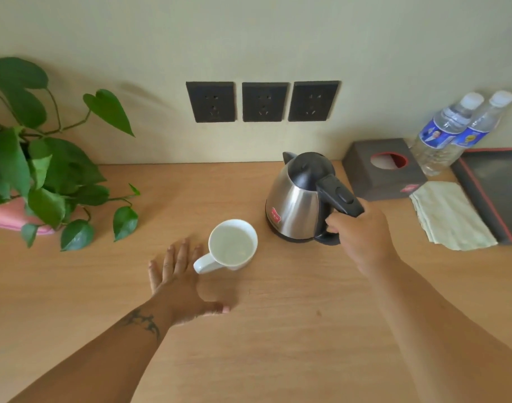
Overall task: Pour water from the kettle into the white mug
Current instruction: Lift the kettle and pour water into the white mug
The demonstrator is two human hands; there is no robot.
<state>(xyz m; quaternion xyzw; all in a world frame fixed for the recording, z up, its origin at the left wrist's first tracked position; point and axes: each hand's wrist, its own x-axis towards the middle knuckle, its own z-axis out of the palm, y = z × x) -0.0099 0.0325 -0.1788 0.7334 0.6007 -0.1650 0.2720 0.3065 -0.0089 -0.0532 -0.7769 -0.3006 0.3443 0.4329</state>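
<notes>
Our right hand [362,237] is closed around the black handle of the kettle [298,199], which stands upright on its base on the desk [278,344]. Our left hand [182,283] lies flat on the desk with fingers spread and thumb out, holding nothing; its fingertips [197,250] sit just beside the handle of the mug [231,245], and we cannot tell whether they touch it. The mug stands upright, just left of the kettle.

We count one kettle, one mug, three dark sockets [265,101] on the wall, two capped water bottles [452,132] at the far right, one tissue box [384,170], one folded cloth [449,216], one dark tray [499,193] with a red border, and one leafy plant [42,161] in a pink pot.

The desk is light wood against a pale wall.
</notes>
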